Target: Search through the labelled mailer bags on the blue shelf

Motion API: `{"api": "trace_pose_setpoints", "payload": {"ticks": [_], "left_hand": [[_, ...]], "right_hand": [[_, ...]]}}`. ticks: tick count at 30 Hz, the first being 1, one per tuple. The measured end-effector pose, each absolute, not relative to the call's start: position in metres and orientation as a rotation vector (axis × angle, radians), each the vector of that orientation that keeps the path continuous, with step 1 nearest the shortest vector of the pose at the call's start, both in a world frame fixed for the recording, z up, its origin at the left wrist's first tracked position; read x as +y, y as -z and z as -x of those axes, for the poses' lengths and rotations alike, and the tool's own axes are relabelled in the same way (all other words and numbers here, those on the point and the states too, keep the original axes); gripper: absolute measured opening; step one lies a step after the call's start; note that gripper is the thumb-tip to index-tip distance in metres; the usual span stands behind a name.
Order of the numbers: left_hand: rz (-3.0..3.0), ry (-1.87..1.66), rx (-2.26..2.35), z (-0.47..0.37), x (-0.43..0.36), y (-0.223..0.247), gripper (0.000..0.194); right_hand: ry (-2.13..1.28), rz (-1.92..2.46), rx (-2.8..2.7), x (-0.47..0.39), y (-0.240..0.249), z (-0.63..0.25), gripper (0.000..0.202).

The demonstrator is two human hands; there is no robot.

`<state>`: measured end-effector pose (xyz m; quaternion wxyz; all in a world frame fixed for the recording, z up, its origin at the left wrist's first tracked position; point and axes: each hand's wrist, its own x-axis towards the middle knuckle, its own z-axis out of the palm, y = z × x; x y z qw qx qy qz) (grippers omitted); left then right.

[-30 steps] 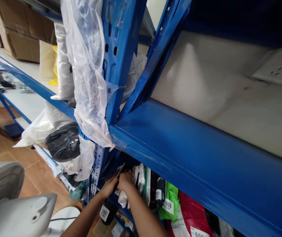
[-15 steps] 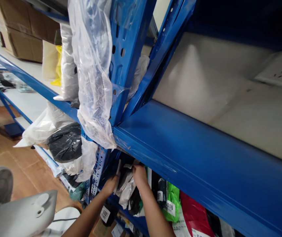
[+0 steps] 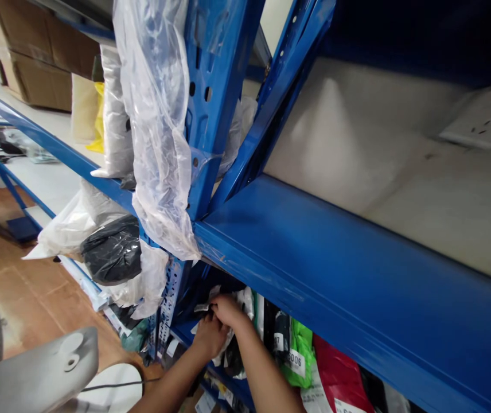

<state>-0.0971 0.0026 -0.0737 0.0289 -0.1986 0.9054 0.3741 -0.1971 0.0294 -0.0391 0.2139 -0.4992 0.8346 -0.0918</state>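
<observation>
Both my hands reach into the lower shelf under the blue beam (image 3: 314,269). My left hand (image 3: 208,335) and my right hand (image 3: 227,310) are pressed together on a white and black plastic parcel (image 3: 228,350) at the left end of a row of upright packed bags. Fingers of both hands curl around the parcel's top edge. Beside it stand other bags with numbered labels: a black one (image 3: 279,338), a green one (image 3: 299,355) and a red one (image 3: 335,376).
A clear plastic bag (image 3: 159,132) hangs over the blue upright post (image 3: 211,103). Black and white bags (image 3: 112,249) lie on the shelf to the left. A white fan housing (image 3: 34,373) sits at bottom left. A wall socket (image 3: 482,117) is at the upper right.
My hands were apart, spreading the parcels half a second ago; now they have come together on the white and black parcel. The view shifted slightly.
</observation>
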Motion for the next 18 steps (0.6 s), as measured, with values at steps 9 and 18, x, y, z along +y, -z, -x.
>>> {"api": "trace_pose_setpoints", "payload": {"ticks": [9, 18], "left_hand": [[1.015, -1.657, 2.885, 0.060, -0.034, 0.111, 0.051], [0.844, -1.877, 2.709, 0.079, -0.037, 0.138, 0.062]], "right_hand": [[0.045, 1.497, 2.241, 0.035, 0.028, 0.196, 0.018], [0.322, 1.515, 2.430, 0.044, 0.019, 0.189, 0.027]]}}
